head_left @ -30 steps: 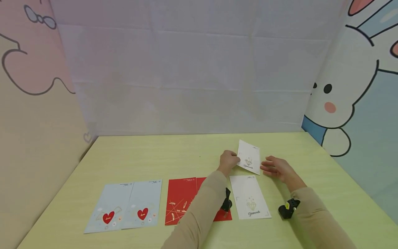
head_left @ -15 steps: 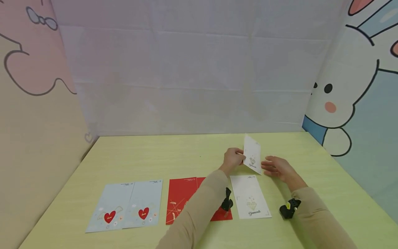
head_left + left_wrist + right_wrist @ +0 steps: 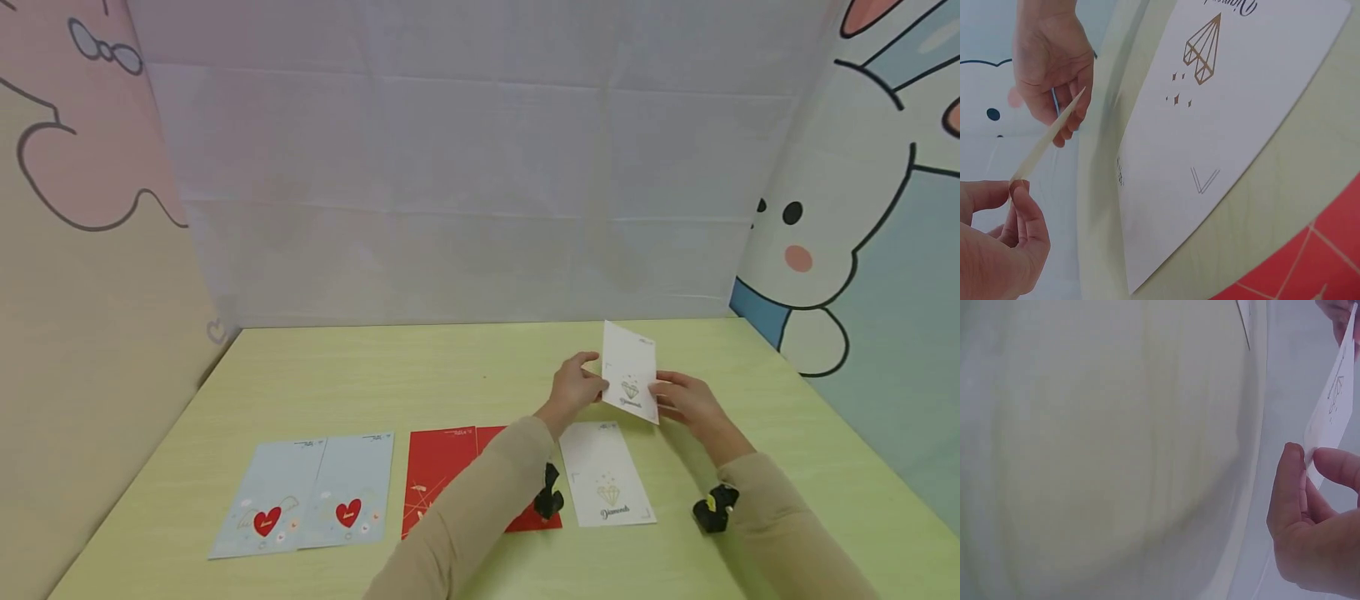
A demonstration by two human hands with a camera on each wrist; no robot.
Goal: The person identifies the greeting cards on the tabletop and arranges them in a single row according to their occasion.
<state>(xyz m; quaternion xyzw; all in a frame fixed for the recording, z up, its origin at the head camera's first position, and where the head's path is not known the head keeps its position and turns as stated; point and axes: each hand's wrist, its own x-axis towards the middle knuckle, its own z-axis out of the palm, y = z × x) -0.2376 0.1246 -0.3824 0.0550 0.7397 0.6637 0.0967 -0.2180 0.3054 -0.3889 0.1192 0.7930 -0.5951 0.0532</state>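
A white card (image 3: 628, 375) printed with a gold diamond and the word "Diamonds" is held upright over the back right of the table. My left hand (image 3: 573, 390) pinches its left edge between thumb and fingers. At the opposite edge is my right hand (image 3: 692, 406); in the right wrist view its thumb and forefinger (image 3: 1288, 478) close on the card's border. A matching white card (image 3: 606, 475) lies flat just in front, its print large in the left wrist view. The left sleeve partly hides two red cards (image 3: 435, 467) side by side.
Two pale blue cards (image 3: 281, 492) with red hearts lie side by side at the left of the light green table (image 3: 375, 375). A white sheet (image 3: 480, 200) hangs behind the table, and cartoon-printed panels (image 3: 892, 275) flank it.
My left hand has moved right with the card and turned it more upright. My right hand, earlier beside it with loose fingers, now grips its right edge.
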